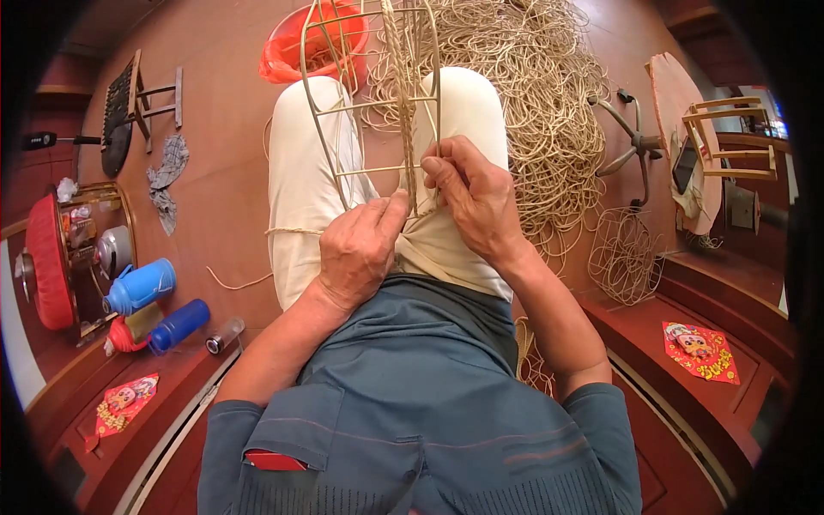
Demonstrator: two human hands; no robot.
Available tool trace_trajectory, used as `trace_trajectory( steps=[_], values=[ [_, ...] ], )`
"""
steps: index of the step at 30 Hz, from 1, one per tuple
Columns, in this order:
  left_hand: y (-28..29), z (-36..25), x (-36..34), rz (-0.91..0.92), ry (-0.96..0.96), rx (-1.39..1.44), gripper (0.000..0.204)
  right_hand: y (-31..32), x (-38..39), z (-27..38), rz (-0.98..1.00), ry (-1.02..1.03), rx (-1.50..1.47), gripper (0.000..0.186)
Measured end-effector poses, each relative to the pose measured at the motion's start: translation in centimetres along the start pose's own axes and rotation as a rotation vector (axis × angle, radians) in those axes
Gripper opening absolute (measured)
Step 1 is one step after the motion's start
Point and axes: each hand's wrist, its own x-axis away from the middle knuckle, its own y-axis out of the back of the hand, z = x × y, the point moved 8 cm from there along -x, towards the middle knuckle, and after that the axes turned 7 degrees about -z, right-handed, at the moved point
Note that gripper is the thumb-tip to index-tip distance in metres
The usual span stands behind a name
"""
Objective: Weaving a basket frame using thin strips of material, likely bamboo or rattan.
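A ladder-like wire frame (374, 104) lies over the person's lap, between and above the knees. Its long axis runs straight away from the body: the narrower near end sits at the hands, and the wider far end passes out at the top edge, probably tilted upward. A twisted cord (403, 94) follows the same axis, right of the middle.

The left hand (365, 245) is curled in at the near end, beside the foot of the cord; a pale strand (294, 230) crosses the left thigh to it, but what its fingertips pinch is hidden. The right hand (476, 193) closes thumb and forefinger on the right rail; whether a strand is caught too, I cannot tell. The hands are close but apart, likely to steady the frame while working its near end.

White trousers (309, 172) form the support beneath. Beyond the right knee, a loose heap of cord (549, 112) spreads over the floor, presumably within reach as supply; a red bucket (360, 43) with a bag liner stands past the left knee.
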Motion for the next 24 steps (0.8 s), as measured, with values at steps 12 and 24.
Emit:
trace_trajectory(
  steps=[12,24],
  values=[
    [1.8,2.3,-6.9,0.143,-0.058,-0.007,0.027,-0.1,-7.6,-0.9,0.049,-0.295,-0.297,0.03],
    [1.7,1.1,-5.3,0.228,-0.165,0.011,0.03,0.0,-2.0,-1.3,0.02,-0.348,-0.291,0.045]
  ],
)
